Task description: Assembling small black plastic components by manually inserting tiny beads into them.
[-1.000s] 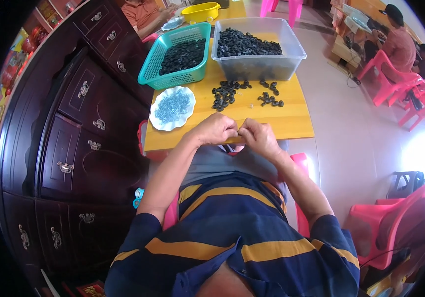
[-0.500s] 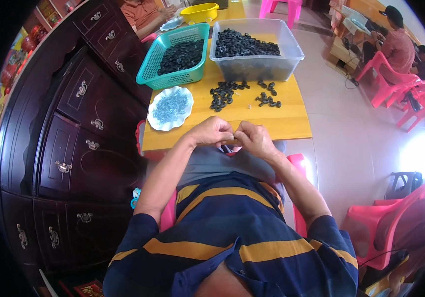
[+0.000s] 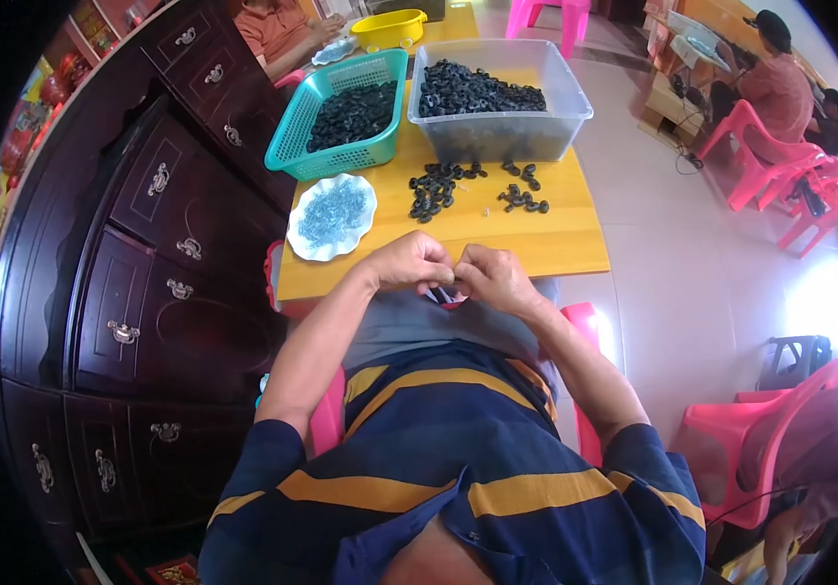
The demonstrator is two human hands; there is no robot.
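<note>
My left hand (image 3: 407,261) and my right hand (image 3: 495,280) meet at the near edge of the wooden table (image 3: 565,244), over my lap. Both are closed, with thumbs and fingertips pinched together. Whatever lies between the fingertips is hidden or too small to name. Beyond the hands, small black ring-like parts lie in two loose clusters, a left cluster (image 3: 429,198) and a smaller right cluster (image 3: 523,203). To the left stands a white wavy-rimmed plate (image 3: 299,240) holding many thin, clear bluish pieces (image 3: 333,216).
A teal basket (image 3: 283,159) and a clear plastic box (image 3: 497,146), both holding black parts, stand farther back. Behind them is a yellow basin (image 3: 390,29). A dark wooden cabinet (image 3: 136,263) flanks the left. Other people sit nearby; pink chairs (image 3: 756,156) stand to the right.
The whole view has shifted slightly. My hands remain pinched together at the table edge, with the fingers a little differently placed.
</note>
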